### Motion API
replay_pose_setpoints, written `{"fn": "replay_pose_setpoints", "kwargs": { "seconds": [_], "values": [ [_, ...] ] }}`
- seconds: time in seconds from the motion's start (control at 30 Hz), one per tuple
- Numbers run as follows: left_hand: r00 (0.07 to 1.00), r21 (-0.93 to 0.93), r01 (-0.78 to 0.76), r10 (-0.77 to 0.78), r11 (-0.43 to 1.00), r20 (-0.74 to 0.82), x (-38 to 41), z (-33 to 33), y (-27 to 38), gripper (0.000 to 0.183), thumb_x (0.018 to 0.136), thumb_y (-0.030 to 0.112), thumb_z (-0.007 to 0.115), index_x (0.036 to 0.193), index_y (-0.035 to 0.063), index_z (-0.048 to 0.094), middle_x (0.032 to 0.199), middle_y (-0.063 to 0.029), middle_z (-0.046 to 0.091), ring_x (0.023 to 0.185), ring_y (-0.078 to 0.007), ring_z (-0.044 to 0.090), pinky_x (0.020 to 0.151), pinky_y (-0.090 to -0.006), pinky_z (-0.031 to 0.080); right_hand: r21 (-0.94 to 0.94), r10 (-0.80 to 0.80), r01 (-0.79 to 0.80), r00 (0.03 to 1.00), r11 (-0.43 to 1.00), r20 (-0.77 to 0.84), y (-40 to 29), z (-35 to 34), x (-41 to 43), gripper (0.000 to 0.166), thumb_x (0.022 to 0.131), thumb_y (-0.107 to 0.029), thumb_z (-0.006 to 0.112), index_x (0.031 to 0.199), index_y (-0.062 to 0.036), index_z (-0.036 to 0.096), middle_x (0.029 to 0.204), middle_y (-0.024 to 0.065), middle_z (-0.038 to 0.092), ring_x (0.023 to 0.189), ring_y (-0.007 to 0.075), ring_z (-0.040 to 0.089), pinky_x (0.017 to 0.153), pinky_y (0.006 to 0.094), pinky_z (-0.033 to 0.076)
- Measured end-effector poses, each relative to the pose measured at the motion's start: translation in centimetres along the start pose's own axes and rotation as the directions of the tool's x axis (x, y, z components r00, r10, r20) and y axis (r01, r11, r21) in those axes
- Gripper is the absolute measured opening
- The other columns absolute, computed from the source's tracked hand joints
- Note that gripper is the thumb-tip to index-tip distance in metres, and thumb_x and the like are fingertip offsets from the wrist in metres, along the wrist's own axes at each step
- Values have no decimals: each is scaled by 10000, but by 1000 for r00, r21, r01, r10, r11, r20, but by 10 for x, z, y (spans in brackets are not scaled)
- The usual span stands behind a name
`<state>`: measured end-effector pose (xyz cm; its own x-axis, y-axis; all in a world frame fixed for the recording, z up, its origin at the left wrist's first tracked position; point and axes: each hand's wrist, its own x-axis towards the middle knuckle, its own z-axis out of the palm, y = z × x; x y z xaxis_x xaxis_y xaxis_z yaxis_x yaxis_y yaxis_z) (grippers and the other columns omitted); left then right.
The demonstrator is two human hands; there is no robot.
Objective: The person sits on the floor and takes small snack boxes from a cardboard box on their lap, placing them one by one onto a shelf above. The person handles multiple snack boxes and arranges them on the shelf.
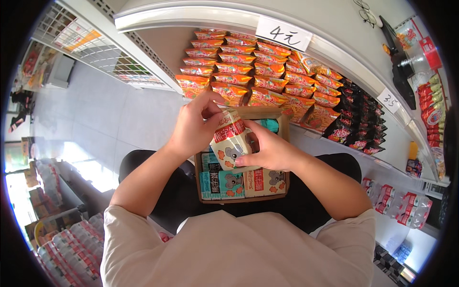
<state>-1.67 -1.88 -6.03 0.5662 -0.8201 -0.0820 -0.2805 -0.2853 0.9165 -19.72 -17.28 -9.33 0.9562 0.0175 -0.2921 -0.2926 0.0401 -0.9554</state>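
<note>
Between my hands is a cream and red biscuit box (230, 143) with a cartoon koala on its front. My right hand (270, 147) grips its right side, thumb across the front near the lower edge. At its top end, the fingers of my left hand (199, 122) pinch the upper left corner. Beneath it a cardboard carton (287, 140) rests at my lap between my knees. Inside lie a teal biscuit box (222, 183) and a cream biscuit box (265, 181) at the near end, with another teal pack (269, 125) farther back. The held box hides the carton's middle.
Beyond the carton, a shelf holds rows of orange snack bags (233, 68) and black snack bags (358, 118). A shelf rail (215, 19) with a handwritten price card (283, 33) runs above them. Wrapped bottles (68, 247) stand at lower left. Tiled floor (132, 111) extends leftward.
</note>
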Motion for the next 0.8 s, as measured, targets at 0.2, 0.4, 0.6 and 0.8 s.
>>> {"fn": "replay_pose_setpoints", "kwargs": {
  "seconds": [0.2,0.4,0.6,0.8],
  "values": [
    [976,159,-194,207,968,-68,0,-3,-17,422,908,5,721,1292,-1,547,978,-139,723,930,-246,733,790,-365,583,514,368,-366,924,776,102,-27,3,-4,639,952,-138,733,1514,-34,448,1326,114,663,1223,219,653,1047,410,535],
    [915,-477,390,-392,788,100,-1,-4,4,708,978,242,744,1529,36,349,1370,-183,581,1268,-302,605,923,-485,573,659,285,-191,958,728,-37,-28,-7,-5,556,1000,-204,675,1496,-62,468,1387,102,627,1252,269,647,1053,472,544],
    [798,-606,602,-382,520,466,-4,7,1,560,960,245,782,1407,28,525,1227,-90,708,1108,-199,696,953,-426,582,425,302,-235,948,874,-96,-34,-15,-5,538,1004,-301,695,1472,-118,503,1359,64,619,1251,209,614,927,407,575],
    [923,-566,379,-262,732,281,-6,9,7,613,899,113,834,1399,-18,505,1261,-112,684,1153,-197,662,996,-366,555,541,378,-358,922,761,78,-49,-23,-12,537,1025,-245,674,1507,-178,447,1385,51,591,1280,239,603,894,489,630]
  ]
}}
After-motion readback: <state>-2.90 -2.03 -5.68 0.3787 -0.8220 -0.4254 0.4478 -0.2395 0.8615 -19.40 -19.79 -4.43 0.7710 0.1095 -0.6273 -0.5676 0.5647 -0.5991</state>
